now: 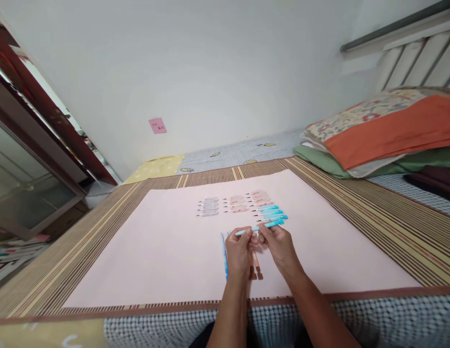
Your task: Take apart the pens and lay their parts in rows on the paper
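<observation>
A light blue capped pencil or pen with a bright cyan end is held level between my two hands. My left hand pinches its pale left end between thumb and fingers. At the cyan side, my right hand grips it with thumb and fingertips. Just beyond, several cyan-ended pencils with dark points lie side by side, tips to the left. Under and beside my left hand are brown-ended ones and a blue one, partly hidden by the hand and forearm.
On the pink sheet, groups of grey pencils and pinkish pencils lie in rows. Beneath is a striped mat. Folded bedding and a pillow are stacked at the right, and a wall stands behind.
</observation>
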Available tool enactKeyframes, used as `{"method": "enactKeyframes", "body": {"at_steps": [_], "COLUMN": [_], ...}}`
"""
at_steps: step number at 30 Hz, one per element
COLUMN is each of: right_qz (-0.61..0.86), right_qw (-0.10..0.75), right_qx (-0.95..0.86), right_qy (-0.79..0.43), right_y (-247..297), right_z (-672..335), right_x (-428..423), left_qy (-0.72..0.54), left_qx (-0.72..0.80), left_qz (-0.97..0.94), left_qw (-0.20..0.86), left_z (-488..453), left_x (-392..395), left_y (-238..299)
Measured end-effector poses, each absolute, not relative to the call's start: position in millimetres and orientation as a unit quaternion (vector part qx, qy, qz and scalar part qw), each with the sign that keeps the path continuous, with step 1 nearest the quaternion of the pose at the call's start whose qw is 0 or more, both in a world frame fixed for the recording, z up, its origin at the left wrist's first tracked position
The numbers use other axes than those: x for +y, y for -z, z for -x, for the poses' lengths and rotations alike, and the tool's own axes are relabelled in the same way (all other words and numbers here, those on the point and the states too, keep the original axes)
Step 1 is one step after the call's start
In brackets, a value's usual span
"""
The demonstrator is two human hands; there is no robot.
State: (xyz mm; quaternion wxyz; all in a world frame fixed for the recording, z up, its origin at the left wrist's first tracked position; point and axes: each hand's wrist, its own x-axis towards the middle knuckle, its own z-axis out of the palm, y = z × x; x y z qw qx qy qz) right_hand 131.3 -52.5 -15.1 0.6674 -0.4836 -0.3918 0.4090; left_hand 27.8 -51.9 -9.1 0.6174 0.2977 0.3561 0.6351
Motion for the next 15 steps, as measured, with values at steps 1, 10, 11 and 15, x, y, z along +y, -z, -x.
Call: {"method": "enactKeyframes", "body": {"at_steps": [1, 10, 11, 15], "right_qz": [0.49, 0.538, 0.537, 0.502], "right_qw": [0.666, 0.634, 0.635, 0.654], "right_qx": [-0.396, -0.434, -0.433, -0.391], "right_qy": [-0.399, -0.346, -0.349, -0.409], "right_y": [14.5, 14.9, 16.2, 21.2], "right_z": [-130.7, -127.4, -127.5, -128.3], "right_x": [-53.2, -58.8, -58.2, -54.1], "left_qy": [-0.638, -0.582, -0.579, -0.621], "left_qx": [0.352, 0.386, 0.383, 0.327], "left_qz": [-0.294, -0.217, -0.216, -0.237], "left_qw": [0.619, 0.683, 0.687, 0.672], "left_z": [-29.0, -27.8, -27.7, -28.2], "left_x": [-51.8, -52.3, -52.1, -51.1], "left_y": [9.7, 19.3, 19.5, 17.3]}}
